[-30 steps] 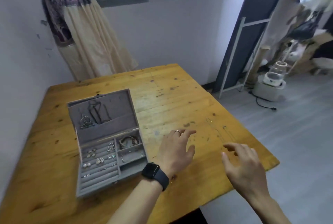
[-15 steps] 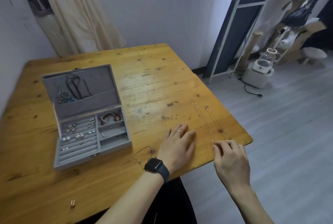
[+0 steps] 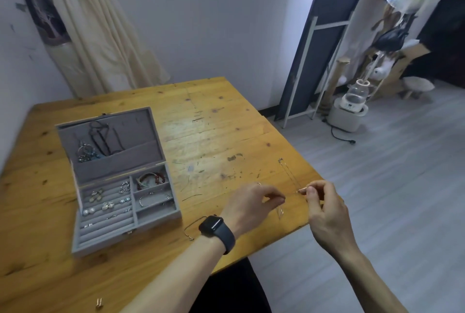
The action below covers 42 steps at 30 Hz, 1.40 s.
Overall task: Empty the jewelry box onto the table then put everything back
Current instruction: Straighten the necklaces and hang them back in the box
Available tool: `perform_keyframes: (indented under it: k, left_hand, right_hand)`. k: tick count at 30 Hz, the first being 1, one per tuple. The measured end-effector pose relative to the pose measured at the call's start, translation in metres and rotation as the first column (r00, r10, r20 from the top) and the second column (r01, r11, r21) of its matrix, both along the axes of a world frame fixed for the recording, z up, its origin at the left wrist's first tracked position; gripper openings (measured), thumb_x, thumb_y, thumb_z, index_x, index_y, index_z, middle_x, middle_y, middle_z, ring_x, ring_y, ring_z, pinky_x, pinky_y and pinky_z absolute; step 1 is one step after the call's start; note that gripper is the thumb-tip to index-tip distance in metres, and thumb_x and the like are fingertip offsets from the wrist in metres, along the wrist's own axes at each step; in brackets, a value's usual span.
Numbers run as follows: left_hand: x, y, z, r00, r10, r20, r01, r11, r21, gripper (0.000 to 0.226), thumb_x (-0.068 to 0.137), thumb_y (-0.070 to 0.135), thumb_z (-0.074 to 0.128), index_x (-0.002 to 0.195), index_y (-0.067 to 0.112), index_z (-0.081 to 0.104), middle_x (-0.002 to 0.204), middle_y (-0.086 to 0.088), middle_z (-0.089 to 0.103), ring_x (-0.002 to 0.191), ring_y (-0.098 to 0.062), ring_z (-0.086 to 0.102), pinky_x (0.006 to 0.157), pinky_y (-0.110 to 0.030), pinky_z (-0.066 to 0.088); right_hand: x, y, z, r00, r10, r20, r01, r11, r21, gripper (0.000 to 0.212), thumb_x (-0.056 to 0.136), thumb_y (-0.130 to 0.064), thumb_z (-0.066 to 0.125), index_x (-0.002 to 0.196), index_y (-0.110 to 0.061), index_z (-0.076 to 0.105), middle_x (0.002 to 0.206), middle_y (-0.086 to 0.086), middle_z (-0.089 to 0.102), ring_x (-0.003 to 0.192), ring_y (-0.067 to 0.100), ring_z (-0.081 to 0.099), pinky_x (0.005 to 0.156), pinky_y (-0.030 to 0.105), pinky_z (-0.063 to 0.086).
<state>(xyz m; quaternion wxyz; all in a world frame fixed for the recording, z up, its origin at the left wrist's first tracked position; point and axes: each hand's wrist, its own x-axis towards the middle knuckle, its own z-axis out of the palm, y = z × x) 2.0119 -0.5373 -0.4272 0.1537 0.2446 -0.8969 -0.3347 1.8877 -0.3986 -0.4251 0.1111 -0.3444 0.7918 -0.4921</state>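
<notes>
While fingers point(image 3: 311, 190) of the right hand point(image 3: 324, 209) pinch one end of the thin necklace point(image 3: 289, 175) and the left hand point(image 3: 251, 202) seems to pinch a loop of it just beside, the rest trails over the counter point(image 3: 226, 124) near its edge. Best bet: lift slowly, keep both pinches firm, gather slack so it won't knot. The open jewelry box point(image 3: 105, 242) sits well left, pieces inside.
</notes>
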Motion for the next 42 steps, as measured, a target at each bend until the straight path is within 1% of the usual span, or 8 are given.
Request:
perform_keyframes:
  k: [4, 13, 19, 21, 24, 30, 35, 42]
  left_hand:
    - [0.028, -0.018, 0.018, 0.996, 0.023, -0.084, -0.003, 0.971, 0.239, 0.008, 0.089, 0.031, 0.073, 0.096, 0.028, 0.077, 0.084, 0.019, 0.074, 0.081, 0.005, 0.067, 0.075, -0.013, 0.053]
    - [0.097, -0.054, 0.049, 0.998, 0.062, -0.025, -0.047, 0.915, 0.400, 0.012, 0.091, 0.035, 0.070, 0.092, 0.024, 0.076, 0.086, 0.010, 0.076, 0.086, -0.002, 0.070, 0.075, -0.011, 0.050]
    - [0.139, -0.063, 0.060, 0.995, 0.097, 0.009, -0.085, 0.823, 0.562, 0.008, 0.093, 0.026, 0.069, 0.098, 0.024, 0.075, 0.087, 0.000, 0.076, 0.087, -0.014, 0.071, 0.083, -0.024, 0.055]
    - [0.151, -0.064, 0.063, 0.995, 0.104, -0.001, -0.077, 0.746, 0.661, 0.010, 0.093, 0.018, 0.069, 0.096, 0.021, 0.077, 0.084, -0.004, 0.073, 0.085, -0.019, 0.069, 0.086, -0.035, 0.053]
    - [0.171, -0.067, 0.068, 0.994, 0.102, -0.043, -0.031, 0.624, 0.781, 0.013, 0.087, 0.015, 0.071, 0.097, 0.018, 0.079, 0.082, -0.004, 0.069, 0.081, -0.018, 0.066, 0.082, -0.032, 0.053]
    - [0.215, -0.081, 0.077, 0.982, 0.186, -0.021, -0.098, 0.607, 0.789, 0.028, 0.081, 0.025, 0.074, 0.106, 0.012, 0.077, 0.085, -0.006, 0.070, 0.082, -0.018, 0.065, 0.081, -0.030, 0.055]
    - [0.254, -0.098, 0.080, 0.996, 0.089, 0.024, -0.070, 0.560, 0.826, 0.034, 0.085, 0.026, 0.074, 0.115, 0.010, 0.073, 0.087, -0.007, 0.065, 0.084, -0.018, 0.063, 0.083, -0.033, 0.054]
    - [0.294, -0.120, 0.089, 0.982, 0.054, 0.181, -0.173, 0.642, 0.746, 0.027, 0.092, 0.029, 0.069, 0.115, 0.017, 0.074, 0.083, 0.005, 0.067, 0.079, -0.011, 0.061, 0.082, -0.027, 0.052]
  right_hand:
    - [0.001, -0.013, 0.018, 0.994, -0.002, 0.108, 0.013, 0.995, -0.095, 0.010, 0.104, -0.027, 0.046, 0.097, -0.028, 0.054, 0.094, -0.010, 0.067, 0.086, -0.004, 0.061, 0.072, 0.023, 0.045]
    - [0.026, -0.064, 0.034, 0.949, 0.104, 0.298, -0.030, 0.969, -0.244, 0.013, 0.105, -0.025, 0.046, 0.102, -0.021, 0.058, 0.091, -0.006, 0.069, 0.082, 0.001, 0.066, 0.068, 0.024, 0.051]
    - [0.046, -0.099, 0.034, 0.930, 0.162, 0.331, -0.084, 0.968, -0.238, 0.014, 0.105, -0.025, 0.046, 0.102, -0.019, 0.058, 0.096, -0.001, 0.067, 0.085, 0.007, 0.066, 0.071, 0.027, 0.050]
    - [0.055, -0.110, 0.032, 0.935, 0.187, 0.301, -0.125, 0.969, -0.214, 0.014, 0.105, -0.027, 0.046, 0.103, -0.019, 0.057, 0.097, -0.002, 0.067, 0.084, 0.003, 0.065, 0.072, 0.026, 0.049]
    - [0.070, -0.124, 0.029, 0.942, 0.214, 0.260, -0.167, 0.967, -0.193, 0.015, 0.105, -0.028, 0.046, 0.105, -0.018, 0.056, 0.097, -0.003, 0.066, 0.085, 0.006, 0.065, 0.072, 0.025, 0.049]
    - [0.095, -0.142, 0.020, 0.940, 0.253, 0.229, -0.216, 0.960, -0.176, 0.014, 0.105, -0.026, 0.045, 0.106, -0.015, 0.055, 0.096, -0.003, 0.065, 0.088, 0.009, 0.064, 0.075, 0.029, 0.051]
    - [0.109, -0.156, 0.013, 0.941, 0.280, 0.189, -0.252, 0.954, -0.162, 0.011, 0.105, -0.027, 0.046, 0.102, -0.020, 0.054, 0.094, -0.005, 0.064, 0.086, 0.009, 0.064, 0.074, 0.030, 0.051]
    - [0.123, -0.177, 0.003, 0.930, 0.367, 0.017, -0.361, 0.922, -0.143, 0.008, 0.104, -0.023, 0.048, 0.098, -0.024, 0.053, 0.090, -0.008, 0.064, 0.084, 0.006, 0.063, 0.066, 0.022, 0.046]
